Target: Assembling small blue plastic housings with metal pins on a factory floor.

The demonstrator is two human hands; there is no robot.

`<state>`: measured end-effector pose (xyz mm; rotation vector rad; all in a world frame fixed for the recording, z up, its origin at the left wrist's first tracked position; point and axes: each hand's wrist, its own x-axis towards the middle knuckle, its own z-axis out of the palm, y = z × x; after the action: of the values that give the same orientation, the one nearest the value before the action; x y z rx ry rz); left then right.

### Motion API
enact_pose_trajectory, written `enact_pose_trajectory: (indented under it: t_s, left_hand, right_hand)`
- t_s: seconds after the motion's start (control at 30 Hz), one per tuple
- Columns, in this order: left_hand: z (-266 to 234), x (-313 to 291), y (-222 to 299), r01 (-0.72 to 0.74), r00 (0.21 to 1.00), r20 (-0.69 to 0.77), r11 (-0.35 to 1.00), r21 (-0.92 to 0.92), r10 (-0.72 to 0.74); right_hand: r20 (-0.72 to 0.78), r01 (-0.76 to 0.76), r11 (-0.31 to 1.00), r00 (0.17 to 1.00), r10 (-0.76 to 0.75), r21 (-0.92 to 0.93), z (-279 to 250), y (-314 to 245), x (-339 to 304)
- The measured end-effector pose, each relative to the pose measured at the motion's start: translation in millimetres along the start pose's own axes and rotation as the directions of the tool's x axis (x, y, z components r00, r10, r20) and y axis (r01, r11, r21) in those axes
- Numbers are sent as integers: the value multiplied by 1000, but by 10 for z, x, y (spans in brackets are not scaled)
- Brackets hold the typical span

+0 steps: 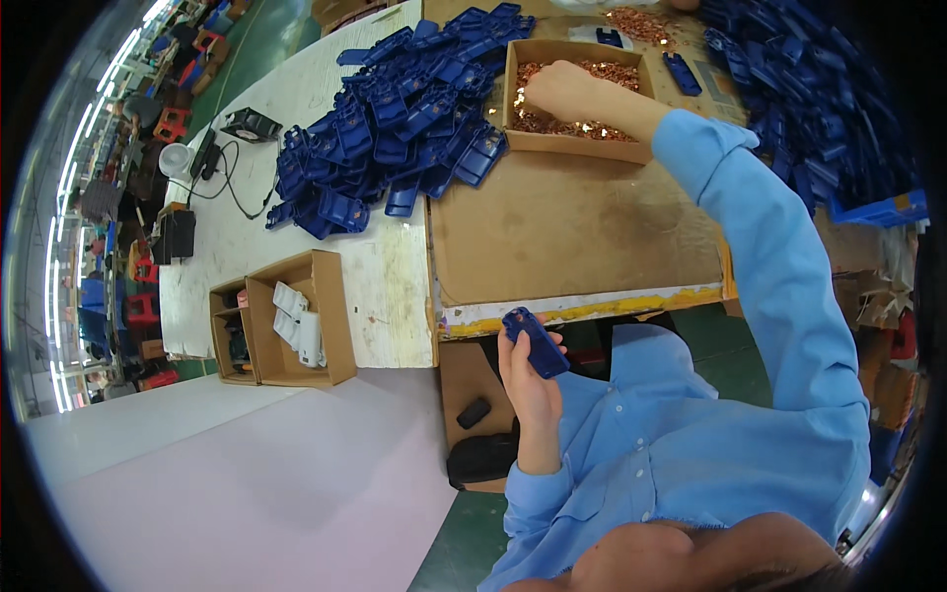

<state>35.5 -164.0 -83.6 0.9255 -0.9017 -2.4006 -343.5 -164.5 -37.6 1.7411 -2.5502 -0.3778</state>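
Just in front of the worktable's (582, 227) near edge, I hold a blue shell (536, 342) up in my left hand (531, 393), thumb on one side and fingers on the other. It looks like moulded plastic, so I judge it light and stiff, a little slick on the broad face and unlikely to break under a moderate squeeze. The long side edges seem the best place to hold, leaving the face uncovered. My right hand (560, 91) is down in the cardboard box (577, 144) of small copper-coloured pieces (614, 74), fingers curled; from above I can't tell whether they pinch one. Those pieces look thin, hard and slippery, so I'd take each by its edges, with fingertips. Left of the box lies a heap of similar blue shells (395, 128).
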Motion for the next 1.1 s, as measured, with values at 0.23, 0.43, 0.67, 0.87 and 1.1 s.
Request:
enact_pose_trajectory:
  t_s: [0.23,0.43,0.67,0.87,1.1]
  left_hand:
    - [142,4,65,32,993,114,997,71,-40]
    - [433,54,-20,-87,956,291,970,229,18]
    - [742,-264,-79,-240,886,462,895,377,42]
    - [813,-509,-52,-299,860,508,850,433,44]
    - [771,-634,-78,-255,871,490,870,421,18]
  right_hand:
    - [-172,-27,972,983,68,234,-320,-16,-495]
    - [-393,330,861,904,-170,386,-750,-814,-1459]
    - [-322,309,890,925,-200,335,-752,-1193,-2085]
    - [-384,279,938,905,-185,205,-818,-1285,-2390]
    - [-399,261,950,900,-176,170,-886,-1404,-2567]
